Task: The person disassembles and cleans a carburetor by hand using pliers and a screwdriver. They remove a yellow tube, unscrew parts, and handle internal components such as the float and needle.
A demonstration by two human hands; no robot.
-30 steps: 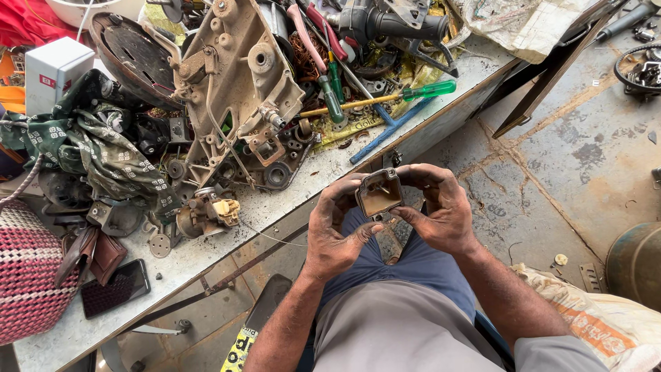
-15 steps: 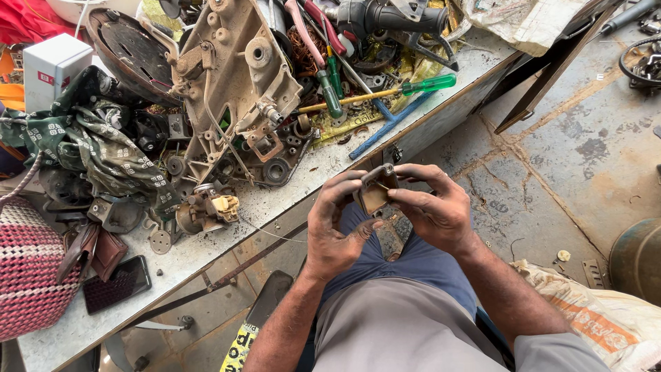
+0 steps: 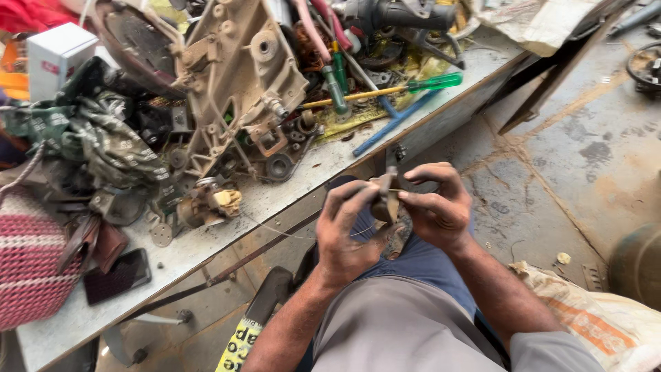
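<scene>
The person is sitting in front of a low workbench point(image 3: 323, 162) and is holding a small metal part point(image 3: 387, 200) with both hands, above the lap and just in front of the bench edge. The left hand point(image 3: 351, 231) is closing around the part from the left side, with its fingers point(image 3: 358, 193) curled on it. The right hand point(image 3: 437, 207) is gripping the same part from the other side; its fingertips are pressing together on the upper end. So both hands are clamped on this one piece, and it is standing more or less upright between them. I cannot tell what kind of part it is, because the fingers are covering most of it.

On the bench, well apart from the hands, a large beige machine casing point(image 3: 237, 76) is lying among many dirty parts. A screwdriver with a green handle point(image 3: 413, 86) is lying near the far edge, and a blue tool point(image 3: 392, 124) is lying just beside it. A dark phone point(image 3: 117, 275) is resting on the left end of the bench, near a red and white woven basket point(image 3: 31, 262). A white sack point(image 3: 606, 324) is lying on the floor at the person's right.
</scene>
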